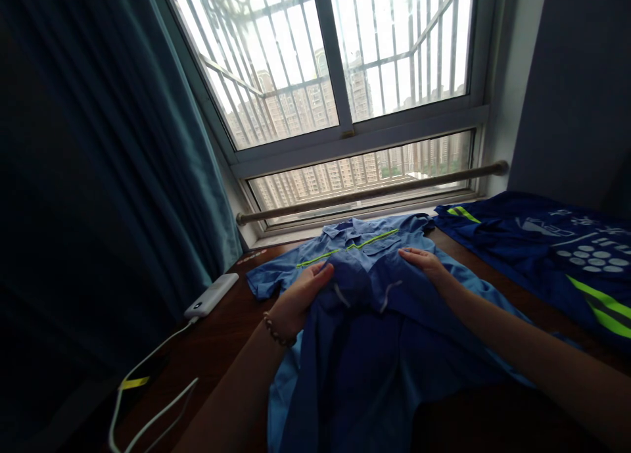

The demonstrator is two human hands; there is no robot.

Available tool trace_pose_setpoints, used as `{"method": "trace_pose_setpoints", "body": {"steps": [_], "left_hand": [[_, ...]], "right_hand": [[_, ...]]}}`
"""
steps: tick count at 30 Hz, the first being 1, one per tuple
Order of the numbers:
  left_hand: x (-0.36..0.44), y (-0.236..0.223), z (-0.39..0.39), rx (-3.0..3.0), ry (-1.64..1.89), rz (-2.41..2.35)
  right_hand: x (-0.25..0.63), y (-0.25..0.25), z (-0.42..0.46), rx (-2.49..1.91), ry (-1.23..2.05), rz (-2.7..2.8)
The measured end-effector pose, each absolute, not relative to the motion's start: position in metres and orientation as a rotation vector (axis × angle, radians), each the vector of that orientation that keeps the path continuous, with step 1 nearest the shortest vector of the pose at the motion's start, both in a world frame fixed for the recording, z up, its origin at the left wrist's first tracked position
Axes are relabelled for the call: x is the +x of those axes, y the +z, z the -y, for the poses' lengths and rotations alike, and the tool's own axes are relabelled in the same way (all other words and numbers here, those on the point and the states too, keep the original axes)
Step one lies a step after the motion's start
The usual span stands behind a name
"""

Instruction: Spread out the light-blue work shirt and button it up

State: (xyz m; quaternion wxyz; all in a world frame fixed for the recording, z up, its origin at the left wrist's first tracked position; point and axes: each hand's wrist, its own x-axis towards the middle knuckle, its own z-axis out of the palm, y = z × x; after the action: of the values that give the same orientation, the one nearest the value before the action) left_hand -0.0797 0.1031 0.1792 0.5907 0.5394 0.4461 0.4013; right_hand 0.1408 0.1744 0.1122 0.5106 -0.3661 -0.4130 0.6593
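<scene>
A dark blue garment with white drawstrings (365,361) is held up in front of me; I cannot tell for certain whether it is trousers or a top. My left hand (300,298) pinches its upper edge on the left, thumb on top. At the upper right edge, the fingers of my right hand (426,265) are closed on the same cloth. Beneath and behind it, a light blue short-sleeved shirt (315,250) with a yellow-green stripe across the chest lies spread on the brown wooden table (231,338). The dark garment hides much of this shirt.
A dark blue garment with reflective strips and white print (532,242) lies at the right. On the left are a white power bank (211,295) and its white cable (155,354). A blue curtain (162,144) hangs there, and a rail (374,193) crosses the window behind the table.
</scene>
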Motion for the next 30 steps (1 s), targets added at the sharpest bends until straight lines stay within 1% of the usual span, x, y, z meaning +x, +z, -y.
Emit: {"method": "trace_pose_setpoints", "body": {"steps": [4,9,12,15,21,26,30], "left_hand": [[-0.084,0.176,-0.107,1.369,1.064,-1.137],[-0.088,0.17,-0.108,1.995,1.28,-1.417],[-0.087,0.168,-0.105,2.284,1.255,-1.507],[-0.086,0.166,-0.105,2.424,1.176,-1.482],[-0.086,0.163,-0.109,2.439,1.192,-1.296],[-0.08,0.163,-0.108,2.282,1.235,-1.325],[-0.075,0.162,-0.109,2.139,1.153,-1.25]], "right_hand": [[0.138,0.114,-0.171,-0.845,1.573,0.976],[0.134,0.114,-0.167,-0.841,1.558,1.013],[0.132,0.115,-0.163,-0.836,1.579,1.012],[0.132,0.118,-0.158,-0.83,1.598,1.017],[0.13,0.119,-0.152,-0.816,1.629,0.989],[0.127,0.117,-0.151,-0.775,1.641,0.946],[0.125,0.119,-0.148,-0.761,1.653,0.945]]}}
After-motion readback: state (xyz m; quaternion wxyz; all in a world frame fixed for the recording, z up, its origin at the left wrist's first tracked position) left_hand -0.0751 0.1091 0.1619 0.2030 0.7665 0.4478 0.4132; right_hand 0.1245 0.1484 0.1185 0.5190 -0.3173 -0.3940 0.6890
